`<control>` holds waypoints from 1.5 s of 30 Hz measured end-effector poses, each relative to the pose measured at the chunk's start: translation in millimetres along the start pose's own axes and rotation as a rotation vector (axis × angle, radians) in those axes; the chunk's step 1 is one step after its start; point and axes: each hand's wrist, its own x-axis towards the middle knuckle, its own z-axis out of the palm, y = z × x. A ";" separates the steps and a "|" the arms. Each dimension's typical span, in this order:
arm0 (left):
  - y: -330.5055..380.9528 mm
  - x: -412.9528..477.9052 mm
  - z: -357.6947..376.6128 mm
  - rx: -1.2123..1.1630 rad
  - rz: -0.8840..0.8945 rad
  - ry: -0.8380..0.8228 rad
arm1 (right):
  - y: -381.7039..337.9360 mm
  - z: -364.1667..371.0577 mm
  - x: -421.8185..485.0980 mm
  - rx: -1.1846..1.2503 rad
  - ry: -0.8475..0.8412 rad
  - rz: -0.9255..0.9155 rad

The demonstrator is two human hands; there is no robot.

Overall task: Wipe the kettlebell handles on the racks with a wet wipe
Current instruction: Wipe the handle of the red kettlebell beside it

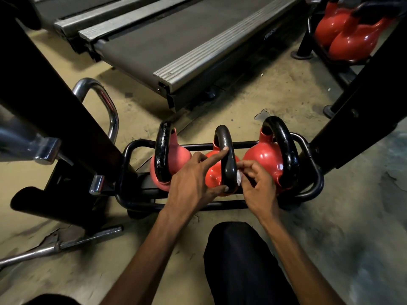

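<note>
Three red kettlebells with black handles sit side by side in a low black rack (pixel 123 164) on the floor. My left hand (pixel 193 179) holds the middle kettlebell's handle (pixel 226 150), with the forefinger stretched along its left side and the thumb at its base. My right hand (pixel 257 186) pinches a small white wet wipe (pixel 239 178) against the right side of that handle, near its lower end. The left kettlebell's handle (pixel 163 150) and the right kettlebell's handle (pixel 284 150) look glossy.
Treadmill decks (pixel 176 40) lie beyond the rack. Black frame posts (pixel 44 84) stand left and right of the rack, with a chrome handle (pixel 110 106) at left. More red kettlebells (pixel 348 34) sit on a rack at the top right. A metal bar (pixel 66 245) lies on the floor. My knee (pixel 242 260) is below.
</note>
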 end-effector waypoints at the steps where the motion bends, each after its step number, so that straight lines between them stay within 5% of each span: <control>1: -0.3 0.0 0.3 -0.001 0.001 0.002 | -0.7 0.0 -4.8 0.011 0.039 -0.014; 7: -1.1 0.5 1.4 -0.023 0.006 0.030 | -5.2 -1.1 -29.1 0.121 0.184 -0.005; 11: -0.7 1.3 1.8 -0.053 0.027 0.074 | -18.5 4.1 -28.2 0.002 0.225 -0.170; 16: -2.8 5.1 -0.3 -0.051 -0.042 0.072 | -39.8 7.7 3.1 -0.347 0.097 -0.450; 27: -2.6 2.2 -0.3 -0.001 -0.123 0.054 | -82.1 12.0 53.6 -0.843 -0.206 -0.436; 38: 0.6 2.9 1.2 0.020 -0.137 0.077 | -101.8 80.0 156.2 -1.351 -0.451 -0.216; 45: 1.8 2.7 1.8 0.008 -0.124 0.079 | -92.2 60.6 187.4 -1.024 -0.520 0.198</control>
